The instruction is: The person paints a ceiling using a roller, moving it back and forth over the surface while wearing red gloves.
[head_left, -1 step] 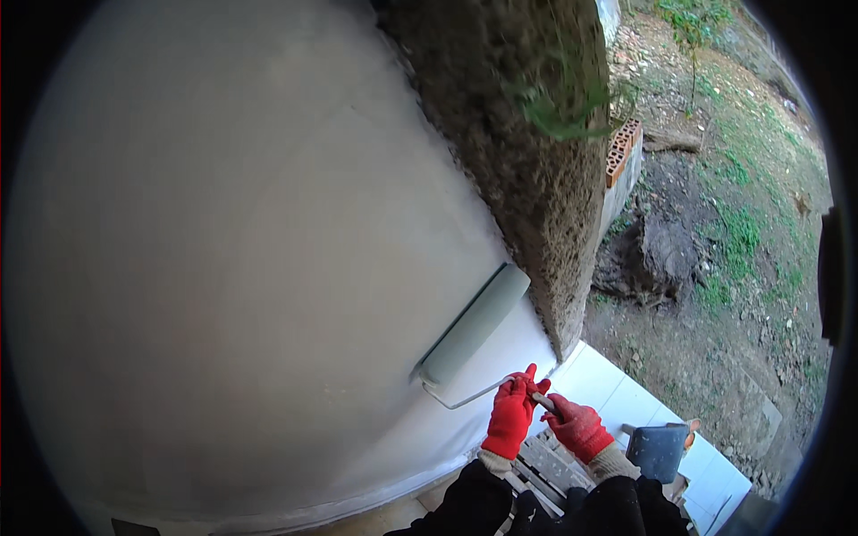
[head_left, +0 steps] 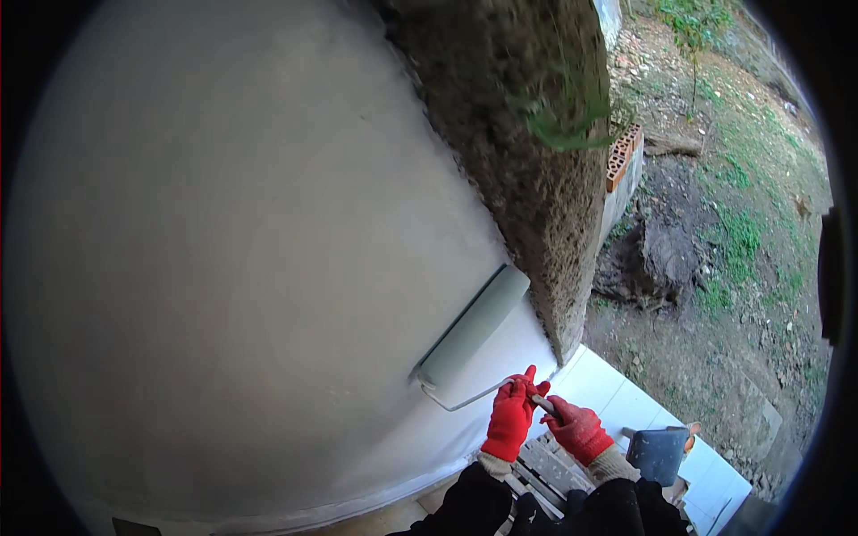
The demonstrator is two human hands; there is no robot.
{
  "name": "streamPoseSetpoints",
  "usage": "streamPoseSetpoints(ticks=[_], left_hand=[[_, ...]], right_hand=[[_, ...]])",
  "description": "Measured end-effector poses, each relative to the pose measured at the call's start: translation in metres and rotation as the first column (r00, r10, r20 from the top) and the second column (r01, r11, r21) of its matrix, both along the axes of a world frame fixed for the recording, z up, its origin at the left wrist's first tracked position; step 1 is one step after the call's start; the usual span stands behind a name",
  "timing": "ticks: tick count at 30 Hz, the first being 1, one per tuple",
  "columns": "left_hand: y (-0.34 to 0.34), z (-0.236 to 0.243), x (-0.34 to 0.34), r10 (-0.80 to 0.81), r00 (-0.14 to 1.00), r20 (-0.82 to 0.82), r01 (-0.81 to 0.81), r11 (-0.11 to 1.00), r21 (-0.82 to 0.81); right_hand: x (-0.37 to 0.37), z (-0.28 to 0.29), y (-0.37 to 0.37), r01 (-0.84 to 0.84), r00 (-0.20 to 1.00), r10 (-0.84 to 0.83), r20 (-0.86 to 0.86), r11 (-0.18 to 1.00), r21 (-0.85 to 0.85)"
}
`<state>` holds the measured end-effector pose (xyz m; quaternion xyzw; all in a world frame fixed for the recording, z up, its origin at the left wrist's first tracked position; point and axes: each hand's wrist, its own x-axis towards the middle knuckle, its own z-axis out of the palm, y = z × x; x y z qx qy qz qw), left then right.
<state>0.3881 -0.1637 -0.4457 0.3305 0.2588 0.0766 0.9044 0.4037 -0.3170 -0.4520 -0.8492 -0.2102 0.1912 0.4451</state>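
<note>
Your right hand (head_left: 579, 432), in a red glove, is closed round the handle (head_left: 543, 405) of the paint roller (head_left: 475, 326), while your left hand (head_left: 509, 423), gloved alike, meets the wire frame (head_left: 474, 399) just ahead of that handle with some fingers extended; whether it clasps the metal I cannot tell. Up and to the left of both hands, the roller's grey-green sleeve (head_left: 474, 329) lies slantwise along the pale wall (head_left: 250, 268), its upper end near the rough, dark ledge (head_left: 509, 134).

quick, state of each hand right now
Left hand: at the roller frame; grip cannot be told.
Right hand: closed, holding the roller handle.
</note>
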Motion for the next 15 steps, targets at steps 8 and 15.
streamPoseSetpoints(ticks=[8, 15], left_hand=[[0.013, 0.093, -0.004, -0.030, 0.991, 0.131, 0.019, 0.996, 0.086], [0.021, 0.205, 0.000, -0.013, 0.974, 0.226, -0.026, 0.985, 0.170]], right_hand=[[0.001, 0.093, 0.012, 0.011, 0.995, -0.021, 0.101, 0.995, 0.096], [0.007, 0.189, 0.027, 0.004, 0.973, -0.066, 0.221, 0.964, 0.267]])
